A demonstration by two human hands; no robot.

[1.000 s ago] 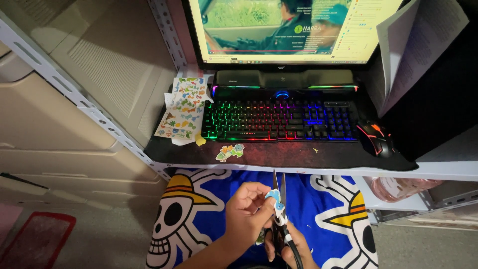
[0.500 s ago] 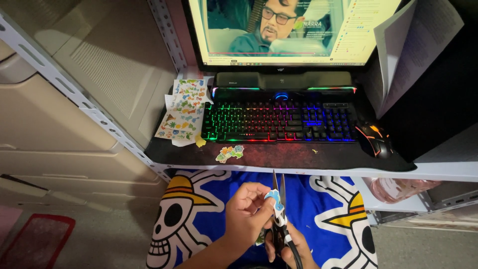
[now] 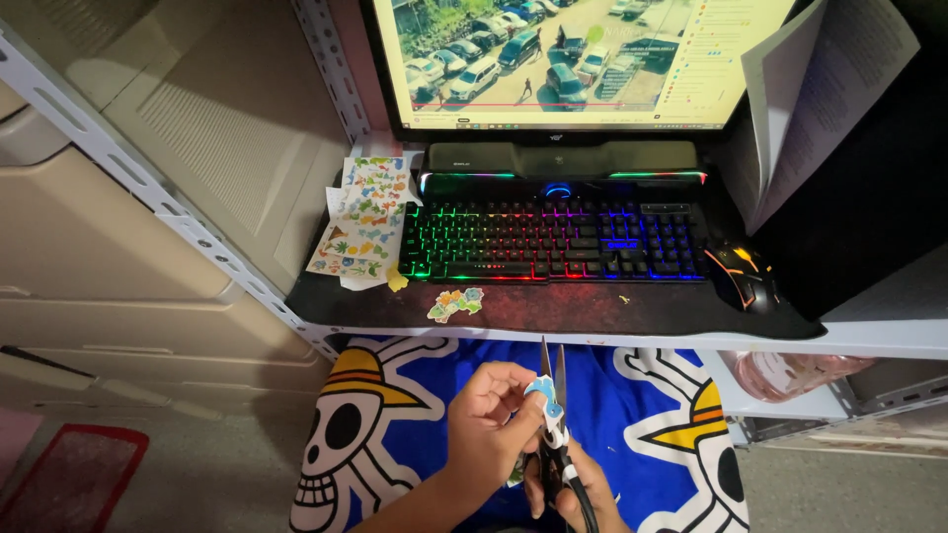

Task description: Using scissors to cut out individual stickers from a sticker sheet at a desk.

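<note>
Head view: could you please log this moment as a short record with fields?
Left hand: pinches a small blue and white cut-out
Right hand: grips scissors, blades pointing up at the cut-out
Desk: lit keyboard, mouse, sticker sheets, one loose sticker
Below: blue cloth with skull print

Grey metal desk frame point(image 3: 148, 188); beige cabinet point(image 3: 118, 306); grey floor point(image 3: 197, 474)
</note>
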